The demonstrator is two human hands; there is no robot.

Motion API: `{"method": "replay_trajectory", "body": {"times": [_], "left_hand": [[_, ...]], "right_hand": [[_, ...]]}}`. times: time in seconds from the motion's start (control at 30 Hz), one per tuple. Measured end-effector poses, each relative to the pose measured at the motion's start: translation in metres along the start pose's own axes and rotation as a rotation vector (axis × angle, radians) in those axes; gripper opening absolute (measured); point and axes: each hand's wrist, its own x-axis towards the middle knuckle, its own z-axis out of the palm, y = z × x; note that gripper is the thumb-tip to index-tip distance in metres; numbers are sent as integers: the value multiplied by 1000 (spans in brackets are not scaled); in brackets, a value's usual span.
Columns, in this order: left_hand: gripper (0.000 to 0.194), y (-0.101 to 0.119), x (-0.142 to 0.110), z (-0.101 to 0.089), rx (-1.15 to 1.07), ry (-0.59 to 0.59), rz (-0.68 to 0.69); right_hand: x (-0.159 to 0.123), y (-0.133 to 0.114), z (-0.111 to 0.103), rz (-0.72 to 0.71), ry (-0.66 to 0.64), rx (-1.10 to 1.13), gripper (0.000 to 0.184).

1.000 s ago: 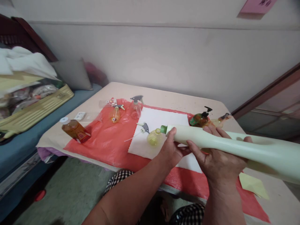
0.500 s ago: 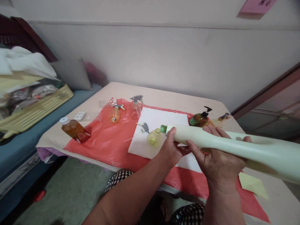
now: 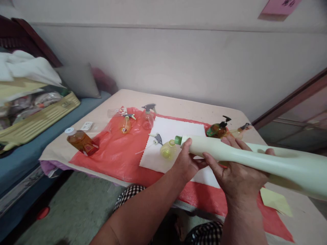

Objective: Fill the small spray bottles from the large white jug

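Observation:
A large pale green plastic jug [image 3: 288,163] with a handle lies almost level across my hands, its green mouth [image 3: 178,140] pointing left. My left hand [image 3: 187,160] is closed round the neck. Wrapped round the handle part farther right is my right hand [image 3: 240,170]. Just below and left of the mouth, an uncapped yellow spray bottle [image 3: 168,149] stands on a white sheet [image 3: 178,127]. Its opening sits close to the jug's mouth; whether they touch I cannot tell. No liquid stream is visible. A grey trigger spray head [image 3: 158,138] lies beside the bottle with its tube to the left.
Red plastic sheeting [image 3: 114,160] covers much of the table. An amber bottle [image 3: 83,141] leans at left; a yellow sprayer [image 3: 125,125] and a clear sprayer [image 3: 147,119] are behind. A dark pump bottle [image 3: 217,130] and yellow paper [image 3: 276,201] are at right.

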Motion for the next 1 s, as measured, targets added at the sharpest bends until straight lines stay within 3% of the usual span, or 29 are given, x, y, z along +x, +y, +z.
{"method": "replay_trajectory", "body": {"times": [1.0], "left_hand": [[40,-1,0,0,2,22,-5]], "right_hand": [[1,-2,-1,4,-7,13,70]]}}
